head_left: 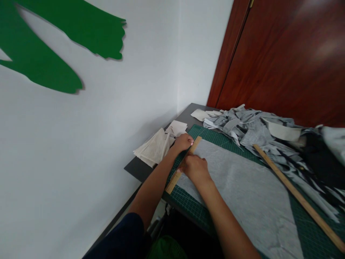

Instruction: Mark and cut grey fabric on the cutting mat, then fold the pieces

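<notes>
As a wooden ruler (174,180) lies along one edge of a gray cloth (237,187) on a green cutting mat (210,137), a person's two bare hands work at it.

The right hand (194,166) presses on the ruler with bent fingers, though whether it grips the wood cannot be told; the left hand (184,141) is curled nearly closed by the ruler's far end, its contents, if any, hidden. Pale fabric pieces (153,148) lie left on the dark counter (134,169); a longer wooden strip (296,196) and heaped scraps (242,124) lie right, before a reddish-brown door (291,54).
</notes>
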{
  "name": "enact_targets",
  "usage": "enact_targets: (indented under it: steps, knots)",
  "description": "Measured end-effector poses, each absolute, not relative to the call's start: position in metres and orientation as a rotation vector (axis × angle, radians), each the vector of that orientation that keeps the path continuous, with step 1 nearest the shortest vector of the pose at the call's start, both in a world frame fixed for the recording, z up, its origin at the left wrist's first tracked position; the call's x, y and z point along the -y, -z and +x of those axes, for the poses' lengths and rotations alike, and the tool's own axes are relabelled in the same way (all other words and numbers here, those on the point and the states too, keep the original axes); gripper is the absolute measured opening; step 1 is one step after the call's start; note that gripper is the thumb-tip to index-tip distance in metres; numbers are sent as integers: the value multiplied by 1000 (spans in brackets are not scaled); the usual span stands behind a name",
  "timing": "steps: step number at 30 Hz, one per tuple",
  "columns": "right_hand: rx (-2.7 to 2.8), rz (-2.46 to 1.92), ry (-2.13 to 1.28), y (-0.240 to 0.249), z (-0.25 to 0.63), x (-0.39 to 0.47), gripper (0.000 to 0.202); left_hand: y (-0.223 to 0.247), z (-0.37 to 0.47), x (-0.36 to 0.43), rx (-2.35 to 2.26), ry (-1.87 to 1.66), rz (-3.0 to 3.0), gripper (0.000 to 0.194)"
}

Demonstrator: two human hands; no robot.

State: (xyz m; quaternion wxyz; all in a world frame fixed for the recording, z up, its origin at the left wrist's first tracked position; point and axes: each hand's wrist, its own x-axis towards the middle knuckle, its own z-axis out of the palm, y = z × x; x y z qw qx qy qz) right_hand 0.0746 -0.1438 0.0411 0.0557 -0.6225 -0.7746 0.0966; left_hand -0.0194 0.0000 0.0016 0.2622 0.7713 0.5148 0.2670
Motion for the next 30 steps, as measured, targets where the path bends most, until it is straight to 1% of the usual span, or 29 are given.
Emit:
enact_targets:
  steps: [4,9,16,21,30]
  knots:
    - [2323,-1897,-307,-42,74,144,26,-2,-22,10,-1411,-710,2139,16]
    - [2306,-1891,-318,-41,75,145,25,0,-23,23,-1415,-727,2166,20]
    - [2316,-1889,-332,-40,76,146,36,8,-35,34,-1315,-792,2174,23]
    - [2300,-1898,-328,-41,76,147,38,10,-42,45,-1296,-837,2175,26]
    - [2292,-1884,-282,-37,77,145,44,9,-43,59,-1327,-860,2229,25]
